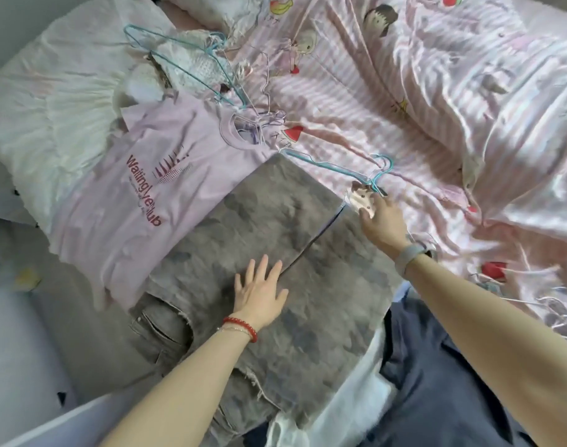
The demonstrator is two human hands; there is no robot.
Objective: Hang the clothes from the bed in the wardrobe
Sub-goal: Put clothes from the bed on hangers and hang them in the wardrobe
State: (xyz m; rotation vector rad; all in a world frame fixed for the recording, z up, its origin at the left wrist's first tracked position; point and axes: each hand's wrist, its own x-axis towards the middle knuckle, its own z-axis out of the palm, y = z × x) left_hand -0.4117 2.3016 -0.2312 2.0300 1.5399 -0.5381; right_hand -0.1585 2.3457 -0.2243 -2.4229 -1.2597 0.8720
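Observation:
Grey washed jeans lie folded flat on the bed's near side. My left hand rests on them with fingers spread and straight. My right hand reaches to the jeans' far right corner, its fingertips at the neck of a teal wire hanger that lies just beyond the jeans; whether it grips the hanger is unclear. A lilac T-shirt with red lettering lies left of the jeans, a pale wire hanger at its collar. A white knit garment lies farther back under another teal hanger.
The pink striped cartoon duvet covers the bed's right and far side, rumpled. More pale wire hangers lie at the right edge. A white frilly cloth lies at the left. The grey floor shows at lower left.

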